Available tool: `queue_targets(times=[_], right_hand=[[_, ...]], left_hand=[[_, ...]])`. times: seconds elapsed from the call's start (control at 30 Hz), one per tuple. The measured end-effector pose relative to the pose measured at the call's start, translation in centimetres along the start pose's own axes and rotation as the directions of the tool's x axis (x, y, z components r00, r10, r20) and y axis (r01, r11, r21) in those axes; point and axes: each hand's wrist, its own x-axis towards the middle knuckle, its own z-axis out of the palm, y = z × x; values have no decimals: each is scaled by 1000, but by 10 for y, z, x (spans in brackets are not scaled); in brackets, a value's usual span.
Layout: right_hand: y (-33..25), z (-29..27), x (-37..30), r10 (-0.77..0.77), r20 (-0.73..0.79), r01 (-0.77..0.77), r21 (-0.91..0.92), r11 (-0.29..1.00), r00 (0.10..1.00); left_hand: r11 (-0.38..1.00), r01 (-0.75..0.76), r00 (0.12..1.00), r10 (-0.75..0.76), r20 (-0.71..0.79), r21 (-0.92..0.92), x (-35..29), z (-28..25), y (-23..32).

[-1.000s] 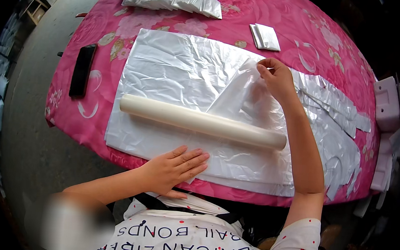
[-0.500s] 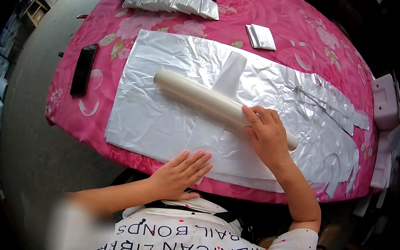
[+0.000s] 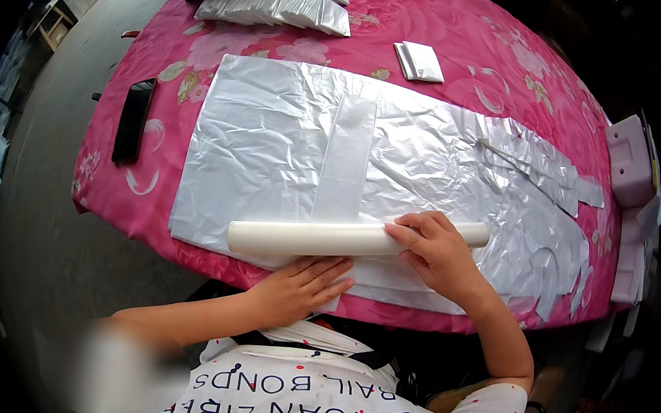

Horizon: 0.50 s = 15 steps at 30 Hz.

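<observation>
My right hand (image 3: 441, 259) is closed around a whitish tube (image 3: 301, 237), right of its middle. The tube lies almost level from left to right, low across a stack of thin silvery-white plastic sheets (image 3: 252, 123). Flat on the near edge of that stack rests my left hand (image 3: 301, 288), its fingers stretched out just below the tube. A pale, narrow plastic strip (image 3: 345, 157) runs from the tube toward the far side of the sheets. Where the tube covers it, the strip's near part is hidden.
A pink floral tablecloth (image 3: 484, 32) covers the table. Folded plastic packets (image 3: 276, 4) are piled at the far left, with a smaller bundle (image 3: 419, 62) right of them. A black phone (image 3: 134, 120) lies at left; pale pink plastic bins (image 3: 630, 164) stand beyond the right edge.
The tube has come toward me and swung from a slant to nearly level, with my right hand on it. The strip now lies flatter. My left hand has stayed almost in place.
</observation>
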Motion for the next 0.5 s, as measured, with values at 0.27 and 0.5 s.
queue_targets(times=[0.27,0.5], right_hand=[[37,7,67,-82,-232,42,-175,984,969],[77,3,139,-50,-371,-34,-217,976,927]], left_hand=[[997,54,995,-49,-89,55,0,5,12],[992,-91,995,88,-39,-89,-3,-3,-4]])
